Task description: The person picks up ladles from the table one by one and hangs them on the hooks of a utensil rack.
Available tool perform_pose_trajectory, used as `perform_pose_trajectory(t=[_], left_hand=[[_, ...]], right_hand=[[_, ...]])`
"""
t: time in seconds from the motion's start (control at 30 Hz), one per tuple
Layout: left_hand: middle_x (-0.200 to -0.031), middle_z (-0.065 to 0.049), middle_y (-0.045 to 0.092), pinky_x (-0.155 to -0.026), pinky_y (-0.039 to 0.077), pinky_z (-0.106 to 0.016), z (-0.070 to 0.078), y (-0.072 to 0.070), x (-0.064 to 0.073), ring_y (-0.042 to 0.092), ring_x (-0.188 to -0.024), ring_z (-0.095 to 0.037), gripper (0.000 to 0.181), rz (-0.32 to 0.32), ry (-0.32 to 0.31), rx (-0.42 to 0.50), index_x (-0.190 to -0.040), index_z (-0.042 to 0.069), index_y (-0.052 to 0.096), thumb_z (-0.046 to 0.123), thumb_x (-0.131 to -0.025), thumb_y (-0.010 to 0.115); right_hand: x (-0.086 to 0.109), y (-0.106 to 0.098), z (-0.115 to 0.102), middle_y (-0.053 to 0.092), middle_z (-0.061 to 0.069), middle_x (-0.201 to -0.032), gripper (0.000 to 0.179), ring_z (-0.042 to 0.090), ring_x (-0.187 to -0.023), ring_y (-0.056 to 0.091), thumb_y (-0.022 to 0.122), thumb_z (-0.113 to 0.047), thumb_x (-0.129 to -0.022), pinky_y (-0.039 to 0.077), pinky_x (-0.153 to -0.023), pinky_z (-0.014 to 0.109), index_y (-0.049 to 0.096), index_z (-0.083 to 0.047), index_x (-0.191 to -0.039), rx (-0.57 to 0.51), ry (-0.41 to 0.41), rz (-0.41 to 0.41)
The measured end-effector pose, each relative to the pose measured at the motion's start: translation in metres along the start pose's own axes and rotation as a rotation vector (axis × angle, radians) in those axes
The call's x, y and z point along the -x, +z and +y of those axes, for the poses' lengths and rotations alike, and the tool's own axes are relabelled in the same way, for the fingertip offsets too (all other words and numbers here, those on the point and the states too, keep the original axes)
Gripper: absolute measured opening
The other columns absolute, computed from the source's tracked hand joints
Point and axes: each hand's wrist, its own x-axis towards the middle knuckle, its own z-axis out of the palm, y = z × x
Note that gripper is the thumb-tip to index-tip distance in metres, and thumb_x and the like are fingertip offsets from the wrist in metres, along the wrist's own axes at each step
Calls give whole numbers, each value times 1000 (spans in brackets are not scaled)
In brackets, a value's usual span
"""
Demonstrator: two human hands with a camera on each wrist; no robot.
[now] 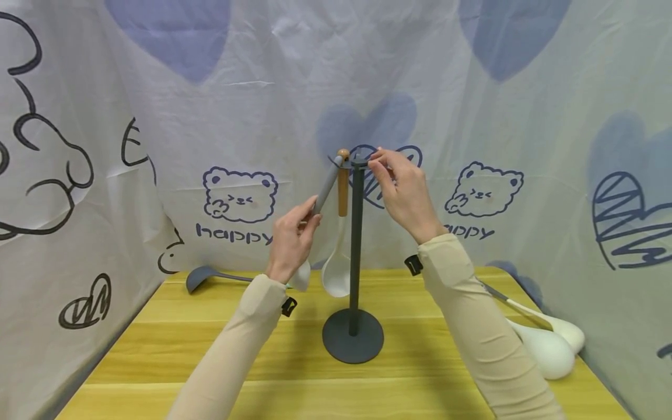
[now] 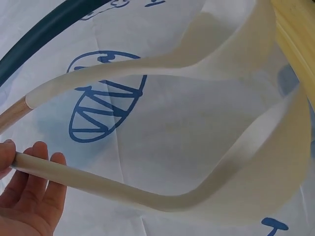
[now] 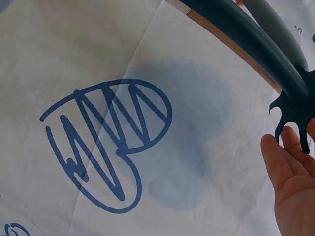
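The left hand (image 1: 291, 239) pinches a grey-handled white ladle (image 1: 326, 188), its upper end at the hooks of a dark utensil stand (image 1: 355, 256), its bowl toward seven o'clock from there; whether it is hooked, I cannot tell. The right hand (image 1: 401, 186) pinches the stand's top at three o'clock. A wooden-handled white ladle (image 1: 343, 195) hangs just beside the pole. From the base, a dark ladle (image 1: 199, 279) lies at ten o'clock, two white ladles (image 1: 548, 353) at three.

Curtained booth (bear-print cloth (image 1: 294, 128)), wood-grain table (image 1: 346, 388).
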Motion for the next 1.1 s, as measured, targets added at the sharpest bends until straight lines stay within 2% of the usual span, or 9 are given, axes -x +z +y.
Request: perform_pose_trajectory(t=[0.53, 0.87, 1.1], left_hand=[[-102, -19, 71, -76, 60, -28, 0, 3, 0, 72, -87, -27, 42, -22, -19, 19, -133, 5, 59, 2, -92, 65], [-103, -19, 71, -75, 60, -27, -5, 6, 2, 72, -86, -26, 40, -12, 6, 30, -133, 4, 59, 3, -93, 64], [-104, -19, 71, -76, 60, -28, -6, 9, 3, 72, -87, -26, 40, -16, -11, 36, -133, 6, 60, 4, -94, 64]], right_hand=[[-1, 1, 2, 65, 17, -122, 32, 29, -124, 57, 47, -27, -103, 56, -88, 42, 64, 1, -104, 2, -41, 16], [-1, 1, 1, 64, 16, -123, 34, 28, -127, 56, 47, -29, -103, 55, -90, 43, 64, 0, -106, 13, -37, 13], [0, 2, 2, 64, 16, -123, 33, 28, -126, 56, 46, -28, -103, 56, -89, 42, 64, 0, -106, 12, -37, 11]])
